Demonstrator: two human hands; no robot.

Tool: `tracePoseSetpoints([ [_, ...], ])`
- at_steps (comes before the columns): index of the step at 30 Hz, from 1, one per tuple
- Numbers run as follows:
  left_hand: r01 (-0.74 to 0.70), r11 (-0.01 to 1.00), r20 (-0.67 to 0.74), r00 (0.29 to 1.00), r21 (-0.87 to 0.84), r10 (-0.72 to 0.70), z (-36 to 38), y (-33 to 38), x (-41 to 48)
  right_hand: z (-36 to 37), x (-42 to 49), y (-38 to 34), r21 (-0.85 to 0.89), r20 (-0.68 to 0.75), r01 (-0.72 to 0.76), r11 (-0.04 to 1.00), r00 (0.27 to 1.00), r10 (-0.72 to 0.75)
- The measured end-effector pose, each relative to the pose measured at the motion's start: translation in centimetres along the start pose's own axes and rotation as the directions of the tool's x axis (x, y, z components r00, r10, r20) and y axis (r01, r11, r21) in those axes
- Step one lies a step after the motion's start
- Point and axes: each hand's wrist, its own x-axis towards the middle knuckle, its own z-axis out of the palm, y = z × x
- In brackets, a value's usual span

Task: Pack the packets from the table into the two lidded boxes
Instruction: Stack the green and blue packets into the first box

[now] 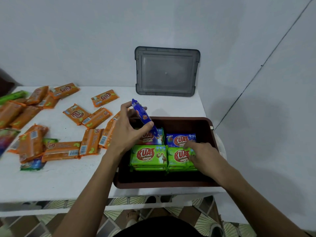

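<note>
A brown box [207,127] stands open at the table's right end. Inside lie two stacks of green packets [148,155] in front and blue packets [179,140] behind them. My left hand [131,132] pinches a blue packet [142,115] on edge above the box's back left part. My right hand [202,153] rests with its fingers on the right green stack, fingertips touching the blue packet behind. Several orange packets [77,113] are scattered on the table to the left of the box.
A grey transparent lid [166,71] leans against the wall behind the box. A few green and multicoloured packets [32,165] lie among the orange ones at the left. The white table [68,182] ends just right of the box; tiled floor shows below.
</note>
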Motion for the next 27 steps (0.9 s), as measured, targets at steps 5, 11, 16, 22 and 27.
tracePoseSetpoints([
  [5,-0.029,0.998,0.078,0.996,-0.058,0.034,-0.1,0.4,-0.2,-1.9,-0.8,-1.6,-0.037,-0.206,0.134,0.990,0.969,-0.139],
  [11,0.048,0.973,0.250,0.968,-0.226,0.011,0.2,1.6,-0.3,-2.7,0.9,-3.5,0.809,-0.179,0.167,0.563,0.983,-0.033],
  [16,0.099,0.940,0.288,0.957,-0.325,-0.001,0.6,2.2,-0.6,-2.5,1.9,-3.7,0.995,-0.018,0.015,0.103,0.999,0.029],
  [22,0.024,0.993,0.319,0.948,-0.118,0.015,0.7,2.5,-0.3,-2.8,1.8,-2.6,0.999,0.022,-0.021,-0.029,0.999,0.033],
  [27,-0.077,0.980,0.271,0.962,0.183,0.025,0.0,0.5,0.2,-3.3,1.5,-1.1,0.972,-0.141,0.110,0.209,0.980,0.140],
])
